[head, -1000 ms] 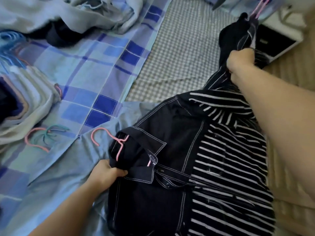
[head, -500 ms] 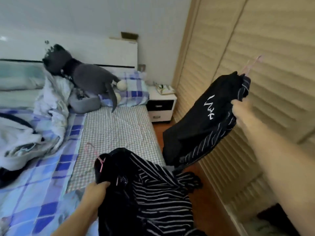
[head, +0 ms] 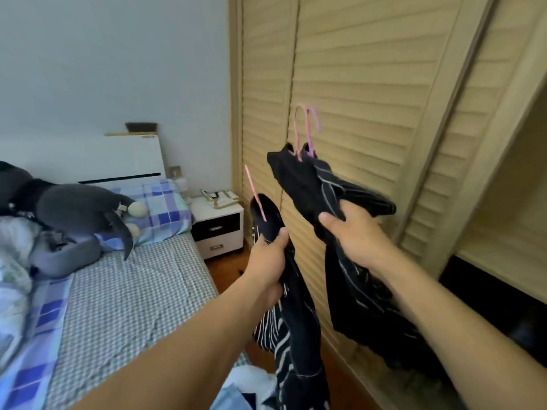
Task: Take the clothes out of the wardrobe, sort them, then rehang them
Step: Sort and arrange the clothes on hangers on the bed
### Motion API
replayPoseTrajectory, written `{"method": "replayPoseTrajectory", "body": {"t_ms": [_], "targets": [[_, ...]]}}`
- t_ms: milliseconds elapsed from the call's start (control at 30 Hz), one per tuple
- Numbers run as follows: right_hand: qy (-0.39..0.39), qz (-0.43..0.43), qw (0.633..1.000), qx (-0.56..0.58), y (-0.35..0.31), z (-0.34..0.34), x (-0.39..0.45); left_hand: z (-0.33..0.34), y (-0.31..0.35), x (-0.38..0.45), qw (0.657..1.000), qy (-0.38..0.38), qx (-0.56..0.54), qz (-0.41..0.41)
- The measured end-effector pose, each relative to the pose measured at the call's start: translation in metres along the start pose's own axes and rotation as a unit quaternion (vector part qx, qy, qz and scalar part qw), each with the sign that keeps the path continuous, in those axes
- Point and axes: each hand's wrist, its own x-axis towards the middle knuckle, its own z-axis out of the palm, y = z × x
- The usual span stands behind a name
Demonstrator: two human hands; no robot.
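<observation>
My left hand (head: 268, 261) grips a dark navy jacket with a striped garment (head: 291, 335) near its collar; a pink hanger hook (head: 255, 192) sticks up from it. My right hand (head: 352, 232) grips a bunch of black and striped clothes (head: 310, 179) on two pink hangers (head: 306, 128), whose hooks point up. Both bundles hang in the air in front of the beige louvred wardrobe doors (head: 355, 69). An opening in the wardrobe (head: 509, 184) shows at the right edge.
The bed (head: 133, 291) with a checked sheet lies to the left, with a grey plush toy (head: 74, 208), a blue plaid pillow (head: 165, 208) and heaped bedding on it. A white nightstand (head: 219, 226) stands by the wall. Wooden floor runs between bed and wardrobe.
Both hands have lifted the clothes off the bed and swung them towards the wardrobe. The view has turned from the bed to the louvred doors, and both bundles are higher now.
</observation>
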Motion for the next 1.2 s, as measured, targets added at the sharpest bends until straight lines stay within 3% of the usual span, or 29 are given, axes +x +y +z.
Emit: {"method": "replayPoseTrajectory", "body": {"t_ms": [200, 400, 534, 634, 734, 934, 1067, 1201], "targets": [[-0.09, 0.031, 0.991, 0.091, 0.027, 0.044, -0.075, 0.011, -0.021, -0.023, 0.999, -0.023, -0.026, -0.035], [-0.161, 0.061, 0.985, -0.028, 0.045, 0.061, -0.102, -0.005, -0.051, -0.03, 0.998, -0.019, 0.016, -0.064], [-0.14, 0.125, 0.98, 0.068, 0.042, 0.08, -0.097, -0.015, -0.057, -0.021, 0.992, -0.03, 0.114, -0.041], [-0.097, 0.209, 0.968, 0.104, 0.047, 0.077, -0.069, -0.035, -0.04, -0.014, 0.96, -0.083, 0.266, -0.019], [-0.061, 0.246, 0.967, 0.021, 0.062, 0.048, -0.032, -0.086, -0.007, -0.008, 0.932, -0.018, 0.359, -0.046], [0.003, 0.183, 0.979, -0.089, 0.015, 0.017, 0.035, -0.223, 0.048, -0.028, 0.925, 0.194, 0.317, -0.078], [-0.014, 0.099, 0.986, -0.135, -0.03, 0.055, 0.081, -0.285, 0.051, -0.044, 0.922, 0.242, 0.288, -0.089], [-0.02, 0.0, 0.977, -0.214, -0.074, 0.14, 0.114, -0.357, 0.039, -0.074, 0.915, 0.304, 0.24, -0.113]]}}
